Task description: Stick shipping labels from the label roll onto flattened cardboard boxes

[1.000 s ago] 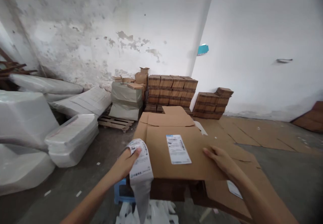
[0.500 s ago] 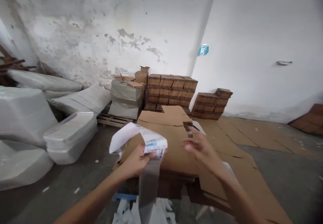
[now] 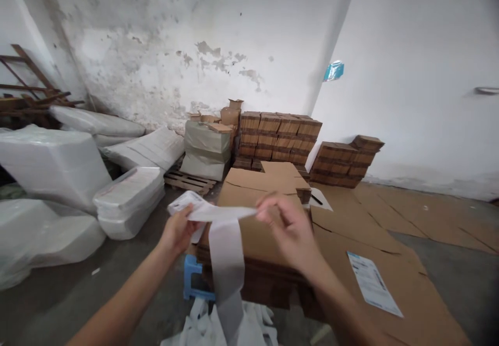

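My left hand (image 3: 180, 230) grips a strip of white paper labels (image 3: 228, 242) at its left end, over the near left corner of a cardboard stack (image 3: 265, 242). The thumb and fingers of my right hand (image 3: 283, 221) pinch the other end of the strip, slightly blurred. Between the hands the strip is stretched, and a long tail hangs down to a heap of white strips (image 3: 253, 325). A printed label sheet (image 3: 374, 286) lies flat on the cardboard at the right.
A blue stool (image 3: 191, 278) stands beside the stack. White wrapped bundles (image 3: 128, 195) fill the left, with a wooden pallet (image 3: 189, 182) nearby. Bundled cardboard (image 3: 278, 135) is piled by the wall. A dark pen (image 3: 316, 199) rests on white paper.
My right hand has moved in and taken hold of the strip. My left hand has shifted left, and the strip is now stretched between both. The view has turned left, and the label sheet at the right is uncovered.
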The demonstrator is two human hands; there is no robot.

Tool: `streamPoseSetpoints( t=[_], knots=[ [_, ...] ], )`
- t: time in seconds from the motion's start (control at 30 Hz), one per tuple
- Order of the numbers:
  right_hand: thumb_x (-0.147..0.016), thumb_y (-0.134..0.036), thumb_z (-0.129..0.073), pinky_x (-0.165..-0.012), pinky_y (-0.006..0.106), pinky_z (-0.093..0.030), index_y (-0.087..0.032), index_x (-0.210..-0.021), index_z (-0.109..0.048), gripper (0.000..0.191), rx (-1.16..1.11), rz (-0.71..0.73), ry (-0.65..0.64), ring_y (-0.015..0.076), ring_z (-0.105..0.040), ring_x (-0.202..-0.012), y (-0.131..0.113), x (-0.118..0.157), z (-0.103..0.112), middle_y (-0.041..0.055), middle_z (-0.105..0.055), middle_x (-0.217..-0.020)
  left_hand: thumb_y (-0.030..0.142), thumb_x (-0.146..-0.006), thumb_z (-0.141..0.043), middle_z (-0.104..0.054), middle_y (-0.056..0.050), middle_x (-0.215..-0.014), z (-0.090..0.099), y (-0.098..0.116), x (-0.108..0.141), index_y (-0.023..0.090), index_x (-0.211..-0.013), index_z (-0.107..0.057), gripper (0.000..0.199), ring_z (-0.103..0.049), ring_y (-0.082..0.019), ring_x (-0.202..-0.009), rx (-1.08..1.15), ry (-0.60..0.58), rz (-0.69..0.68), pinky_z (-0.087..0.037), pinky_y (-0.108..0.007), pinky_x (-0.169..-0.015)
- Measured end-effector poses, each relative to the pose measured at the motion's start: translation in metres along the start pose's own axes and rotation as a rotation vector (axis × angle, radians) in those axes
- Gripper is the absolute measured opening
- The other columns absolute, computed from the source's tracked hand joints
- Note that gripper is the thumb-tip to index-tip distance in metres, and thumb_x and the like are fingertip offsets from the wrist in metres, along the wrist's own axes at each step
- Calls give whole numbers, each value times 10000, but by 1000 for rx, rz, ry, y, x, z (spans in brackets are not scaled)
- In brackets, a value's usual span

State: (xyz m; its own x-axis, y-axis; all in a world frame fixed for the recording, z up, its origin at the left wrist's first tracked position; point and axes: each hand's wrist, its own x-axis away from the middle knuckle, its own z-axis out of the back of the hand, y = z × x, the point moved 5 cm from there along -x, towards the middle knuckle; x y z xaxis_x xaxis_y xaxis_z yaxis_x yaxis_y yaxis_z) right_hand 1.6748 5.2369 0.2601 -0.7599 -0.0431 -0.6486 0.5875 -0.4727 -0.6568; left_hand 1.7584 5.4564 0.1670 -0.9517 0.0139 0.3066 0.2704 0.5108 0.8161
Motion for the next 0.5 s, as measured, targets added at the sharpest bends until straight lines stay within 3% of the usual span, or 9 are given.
streamPoseSetpoints(
  t=[0.07,0.17,0.23,0.3,0.37,0.43,0.5],
  knots=[
    [-899,-370,-459,-720,280,-463,-200,-908,-570,203,66,-162,126,159,-587,-800,29,-15,17,40,-629,-879,108,-923,-350,-711,-43,-697,19,3,-16,112,-910,-599,250,-678,-132,-621,28,85,-67,-540,-232,-620],
    [-840,-309,-518,-733,307,-466,-172,-929,-616,191,336,-367,18,190,-605,-791,82,-23,15,67,-662,-874,173,-922,-407,-708,-39,-673,29,-6,-24,129,-904,-605,204,-685,-160,-635,-77,46,-66,-528,-245,-603],
    [-733,-243,-637,-861,375,-436,-176,-1013,-641,288,428,-399,-61,254,-593,-958,107,-15,9,97,-664,-1010,270,-862,-549,-720,-67,-691,25,-17,-21,119,-910,-638,182,-693,-217,-674,-255,-63,-51,-523,-281,-601],
    [-671,-273,-711,-990,482,-335,-189,-1205,-574,557,554,-414,-34,344,-465,-1189,123,1,16,140,-566,-1253,362,-774,-660,-738,-94,-758,18,-25,-15,109,-939,-664,301,-696,-270,-771,-414,-158,-71,-528,-316,-664],
    [-670,-392,-719,-1023,556,-268,-151,-1328,-468,745,691,-533,-5,402,-367,-1272,137,23,34,194,-460,-1368,429,-714,-705,-747,-116,-848,11,-30,-9,102,-983,-677,425,-679,-308,-899,-509,-219,-115,-524,-348,-759],
    [-694,-496,-669,-990,536,-334,-81,-1293,-490,750,652,-697,-21,397,-456,-1204,154,47,60,235,-511,-1305,483,-699,-699,-743,-127,-942,2,-33,-4,115,-1031,-679,496,-637,-330,-1029,-586,-279,-168,-508,-371,-842],
    [-711,-513,-624,-929,459,-425,-67,-1175,-571,646,475,-803,7,343,-569,-1084,169,70,92,221,-600,-1193,518,-700,-682,-733,-124,-1014,-9,-35,2,138,-1064,-680,526,-594,-337,-1114,-639,-345,-206,-487,-394,-904]
  ],
)
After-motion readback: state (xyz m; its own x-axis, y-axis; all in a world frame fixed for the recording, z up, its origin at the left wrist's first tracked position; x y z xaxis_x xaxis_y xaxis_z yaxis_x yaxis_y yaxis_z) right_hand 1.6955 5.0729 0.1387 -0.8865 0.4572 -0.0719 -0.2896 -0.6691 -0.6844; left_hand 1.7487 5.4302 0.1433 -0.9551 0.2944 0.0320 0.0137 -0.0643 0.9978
